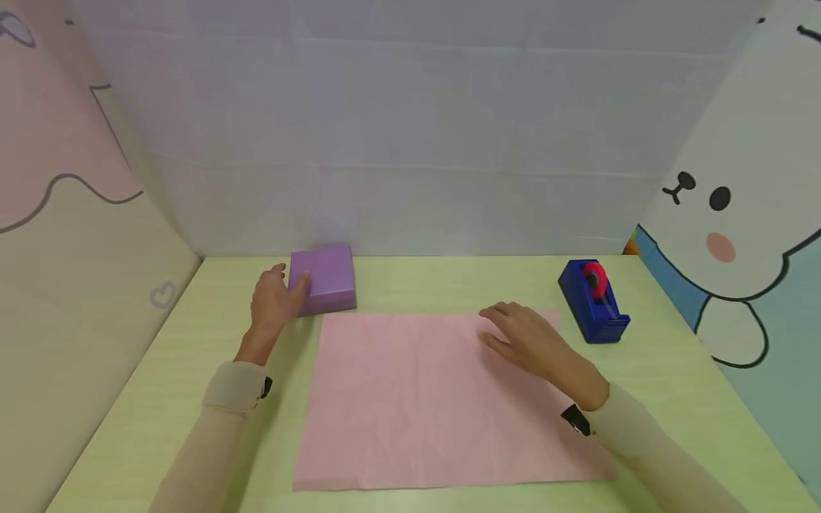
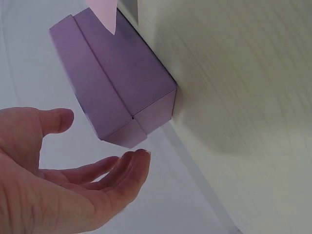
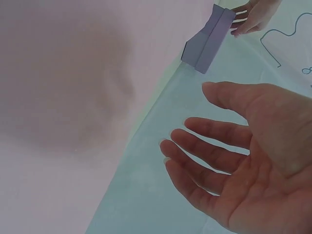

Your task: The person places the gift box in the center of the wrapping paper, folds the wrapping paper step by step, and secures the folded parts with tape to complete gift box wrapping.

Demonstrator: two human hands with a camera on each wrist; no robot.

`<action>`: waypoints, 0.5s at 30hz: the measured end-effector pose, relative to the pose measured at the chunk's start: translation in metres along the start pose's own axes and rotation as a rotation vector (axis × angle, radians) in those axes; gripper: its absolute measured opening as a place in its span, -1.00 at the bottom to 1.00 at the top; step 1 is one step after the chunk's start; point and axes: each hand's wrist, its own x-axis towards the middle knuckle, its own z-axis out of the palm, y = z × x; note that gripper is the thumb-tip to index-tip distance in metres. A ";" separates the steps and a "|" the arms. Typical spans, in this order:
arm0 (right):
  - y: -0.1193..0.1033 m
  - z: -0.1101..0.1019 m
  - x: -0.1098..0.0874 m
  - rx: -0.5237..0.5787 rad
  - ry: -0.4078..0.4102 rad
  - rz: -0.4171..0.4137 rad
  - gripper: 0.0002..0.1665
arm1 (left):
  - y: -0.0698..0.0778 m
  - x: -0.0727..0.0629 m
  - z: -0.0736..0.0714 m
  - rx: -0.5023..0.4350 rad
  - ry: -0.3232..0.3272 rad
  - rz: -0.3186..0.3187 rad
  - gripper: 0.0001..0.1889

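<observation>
A purple lidded box (image 1: 323, 279) sits at the back left of the table, just behind the pink sheet (image 1: 423, 399). Beside its left end is my left hand (image 1: 274, 303), thumb and fingers spread. The left wrist view shows a gap between this hand (image 2: 83, 180) and the near end of the box (image 2: 117, 73). Over the right part of the sheet hovers my right hand (image 1: 529, 338), its fingers loosely bent and holding nothing. In the right wrist view the same hand (image 3: 243, 151) has its palm in sight, with the box (image 3: 208, 41) far beyond it.
A blue tape dispenser (image 1: 593, 303) with a red-cored roll stands at the back right, beyond the right hand. White cloth (image 1: 417, 142) rises behind the table (image 1: 449, 281). Cartoon-printed panels (image 1: 725, 214) flank both sides.
</observation>
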 end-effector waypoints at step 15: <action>-0.002 0.015 0.040 0.045 0.010 0.027 -0.56 | -0.010 0.009 0.004 -0.056 -0.189 -0.088 -0.28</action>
